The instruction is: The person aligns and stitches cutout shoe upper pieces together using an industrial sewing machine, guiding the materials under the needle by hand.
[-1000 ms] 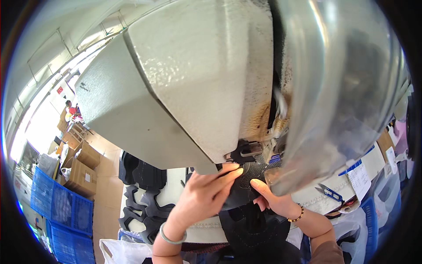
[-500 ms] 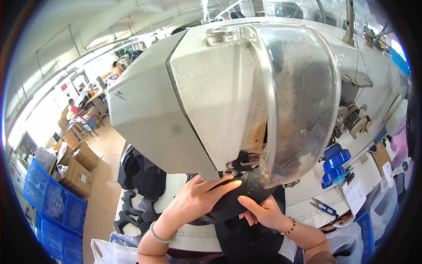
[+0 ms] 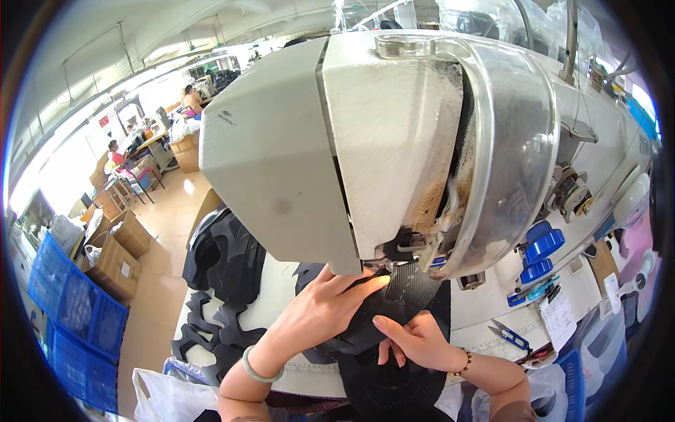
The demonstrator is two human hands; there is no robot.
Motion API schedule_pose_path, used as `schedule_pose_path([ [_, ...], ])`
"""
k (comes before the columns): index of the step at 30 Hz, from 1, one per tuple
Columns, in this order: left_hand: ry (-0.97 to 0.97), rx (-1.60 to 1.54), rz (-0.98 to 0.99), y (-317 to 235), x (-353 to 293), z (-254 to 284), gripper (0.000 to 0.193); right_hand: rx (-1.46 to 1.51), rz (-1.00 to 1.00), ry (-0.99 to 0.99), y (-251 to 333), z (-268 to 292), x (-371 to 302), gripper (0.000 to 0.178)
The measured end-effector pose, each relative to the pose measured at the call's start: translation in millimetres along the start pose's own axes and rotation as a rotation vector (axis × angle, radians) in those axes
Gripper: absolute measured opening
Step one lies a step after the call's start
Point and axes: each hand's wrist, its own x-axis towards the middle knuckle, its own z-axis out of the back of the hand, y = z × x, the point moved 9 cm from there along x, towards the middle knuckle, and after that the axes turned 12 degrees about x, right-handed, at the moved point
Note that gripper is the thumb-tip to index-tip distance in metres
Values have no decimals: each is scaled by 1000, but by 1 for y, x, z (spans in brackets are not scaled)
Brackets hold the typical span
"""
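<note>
A large sewing machine head [image 3: 281,155], off-white with a clear curved guard [image 3: 513,155], fills the middle. Beneath its needle area lies a black fabric piece with a mesh-textured patch [image 3: 415,290]. My left hand [image 3: 325,309] rests on the piece's left side, thumb and fingers closed on it close to the presser foot; some fingertips are hidden under the head. At the piece's near edge my right hand [image 3: 422,341] has its thumb touching the fabric, the other fingers loosely bent and apart from it. More black material [image 3: 394,383] hangs below my hands.
Stacked black padded pieces [image 3: 228,257] and cut-out black shapes [image 3: 211,327] lie left on the table. Thread snips [image 3: 510,335], blue round parts [image 3: 541,246] and a paper sheet [image 3: 557,316] are on the right. Blue crates [image 3: 77,316] and cardboard boxes [image 3: 116,266] stand at left.
The view has shifted, with the machine head now farther right in the picture. My right thumb and fingers have spread farther apart. My left hand stays on the fabric.
</note>
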Motion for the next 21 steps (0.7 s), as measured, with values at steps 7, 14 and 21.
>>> schedule_pose_path([
  [7,-11,85,18,-10,-2,-1,34,170,125,-29,2,1,-5,24],
  [14,-56,188,22,-19,-3,-5,38,305,174,-124,5,6,-9,24],
  [21,-135,368,92,-42,-1,-14,41,227,456,-337,13,33,-13,19],
])
